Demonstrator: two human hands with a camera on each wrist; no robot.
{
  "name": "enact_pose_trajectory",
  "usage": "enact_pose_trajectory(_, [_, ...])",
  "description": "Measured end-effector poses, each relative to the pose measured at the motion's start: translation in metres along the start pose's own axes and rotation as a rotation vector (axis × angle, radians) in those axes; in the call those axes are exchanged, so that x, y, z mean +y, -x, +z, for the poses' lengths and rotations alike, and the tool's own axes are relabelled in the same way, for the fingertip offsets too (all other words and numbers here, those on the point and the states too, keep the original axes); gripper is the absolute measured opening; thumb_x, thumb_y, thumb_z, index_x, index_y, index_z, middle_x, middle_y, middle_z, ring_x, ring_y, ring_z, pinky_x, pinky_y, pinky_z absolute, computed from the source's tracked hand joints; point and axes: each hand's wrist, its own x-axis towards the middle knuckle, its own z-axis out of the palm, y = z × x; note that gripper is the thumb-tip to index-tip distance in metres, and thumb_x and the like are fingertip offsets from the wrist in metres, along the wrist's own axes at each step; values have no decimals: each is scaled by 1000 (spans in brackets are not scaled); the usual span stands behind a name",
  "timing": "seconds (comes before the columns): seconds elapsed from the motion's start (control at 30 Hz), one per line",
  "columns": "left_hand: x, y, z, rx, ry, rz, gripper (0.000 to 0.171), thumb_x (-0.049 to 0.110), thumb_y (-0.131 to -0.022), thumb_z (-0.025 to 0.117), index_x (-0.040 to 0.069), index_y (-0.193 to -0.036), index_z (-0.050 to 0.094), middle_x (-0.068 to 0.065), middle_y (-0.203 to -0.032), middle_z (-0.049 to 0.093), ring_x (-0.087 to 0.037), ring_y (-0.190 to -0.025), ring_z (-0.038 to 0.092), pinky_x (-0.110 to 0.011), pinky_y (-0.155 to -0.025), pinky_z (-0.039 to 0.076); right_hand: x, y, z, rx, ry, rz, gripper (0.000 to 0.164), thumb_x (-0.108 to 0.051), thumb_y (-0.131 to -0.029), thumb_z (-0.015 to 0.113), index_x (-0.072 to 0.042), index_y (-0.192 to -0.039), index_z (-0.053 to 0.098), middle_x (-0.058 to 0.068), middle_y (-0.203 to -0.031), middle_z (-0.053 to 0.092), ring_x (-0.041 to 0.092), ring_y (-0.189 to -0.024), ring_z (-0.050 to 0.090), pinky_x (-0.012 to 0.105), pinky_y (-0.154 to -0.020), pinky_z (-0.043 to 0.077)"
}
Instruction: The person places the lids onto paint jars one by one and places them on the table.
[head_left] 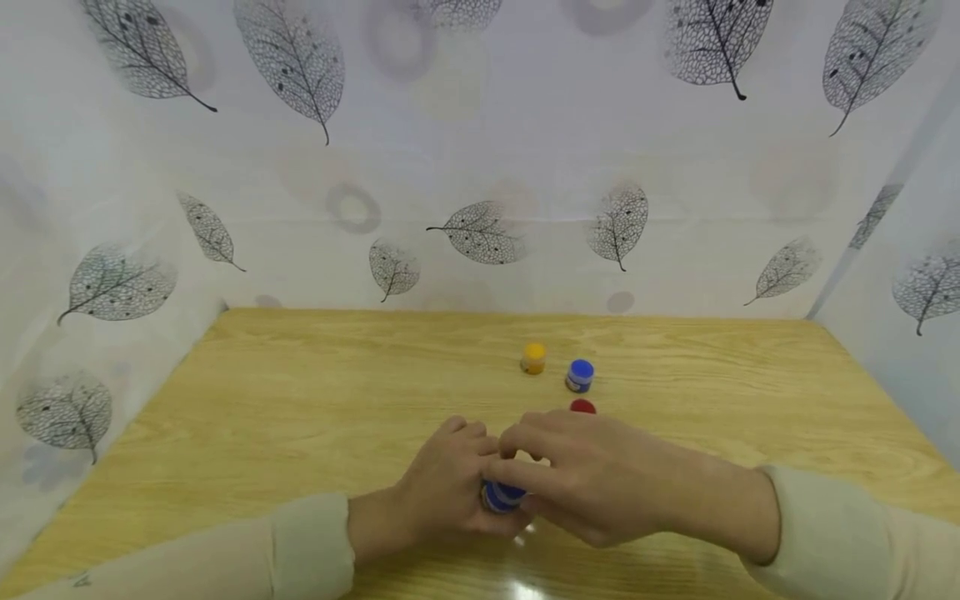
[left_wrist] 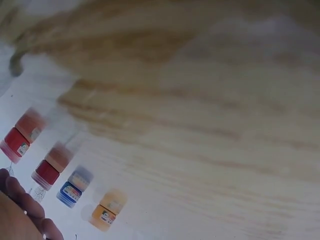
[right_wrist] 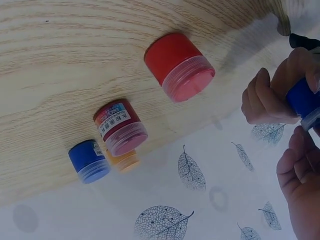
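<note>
A blue paint jar (head_left: 501, 497) sits between both hands close over the table's near part. My left hand (head_left: 442, 487) grips it from the left side. From above and the right, my right hand (head_left: 592, 475) pinches around its top with thumb and index finger, covering part of it. In the right wrist view the same blue jar (right_wrist: 302, 100) shows its clear lid end between the hands. The left wrist view has only some fingers (left_wrist: 30, 202) at its lower left.
Beyond the hands stand an orange jar (head_left: 534, 358), a second blue jar (head_left: 580, 376) and a dark red jar (head_left: 582, 407), partly hidden by the right hand. A bright red jar (right_wrist: 175, 62) appears nearer in the right wrist view. A leaf-print sheet (head_left: 480, 167) borders the wooden table (head_left: 337, 375).
</note>
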Motion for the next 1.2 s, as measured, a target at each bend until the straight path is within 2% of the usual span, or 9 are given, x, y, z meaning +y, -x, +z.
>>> enact_pose_trajectory(0.07, [0,0,0,-5,11,9,34,56,-75,76,27,-90,65,20,-75,60,-2,-63,41,-18,-64,26,0,-1,1,-2,10,-17,40,-17,-86,71,-17,-124,59,-3,-114,61,10,-87,57,19,-76,49])
enact_pose_trajectory(0.23, [1,0,0,-72,45,1,32,56,-79,74,27,-91,65,21,-81,64,1,-65,42,-16,-64,25,-1,-1,2,-20,38,-48,40,-16,-86,71,-17,-124,59,-3,-120,62,10,-89,57,18,-77,48])
enact_pose_trajectory(0.53, [1,0,0,-77,-22,-5,37,59,-76,76,27,-93,68,18,-71,60,2,-62,41,-16,-64,26,-4,-2,6,-10,85,11,40,-34,-91,70,-10,-122,63,-5,-100,62,7,-87,58,16,-76,50])
enact_pose_trajectory(0.73, [1,1,0,-61,-58,7,35,60,-80,70,26,-89,69,17,-66,55,1,-59,38,-17,-63,26,-6,-4,10,27,122,27,33,-41,-95,64,-10,-106,63,-7,-86,57,5,-76,51,13,-67,45])
enact_pose_trajectory(0.9, [0,2,0,-56,-70,38,45,65,-91,52,24,-80,68,16,-65,55,-2,-58,37,-19,-62,26,-7,-5,13,50,202,40,40,-50,-101,50,-14,-90,61,-8,-76,52,5,-67,46,16,-60,41])
enact_pose_trajectory(1.07, [0,2,1,-39,-93,98,45,64,-87,59,22,-78,68,14,-66,58,-2,-58,40,-20,-63,28,-7,-8,17,95,267,34,47,-58,-97,49,-15,-82,61,-9,-71,55,6,-62,49,20,-58,45])
enact_pose_trajectory(1.2, [1,2,1,-41,-92,112,42,62,-83,64,20,-80,70,13,-68,60,-2,-59,41,-19,-64,29,-7,-11,22,184,292,41,52,-65,-91,55,-15,-77,60,-9,-65,51,6,-56,44,20,-54,42])
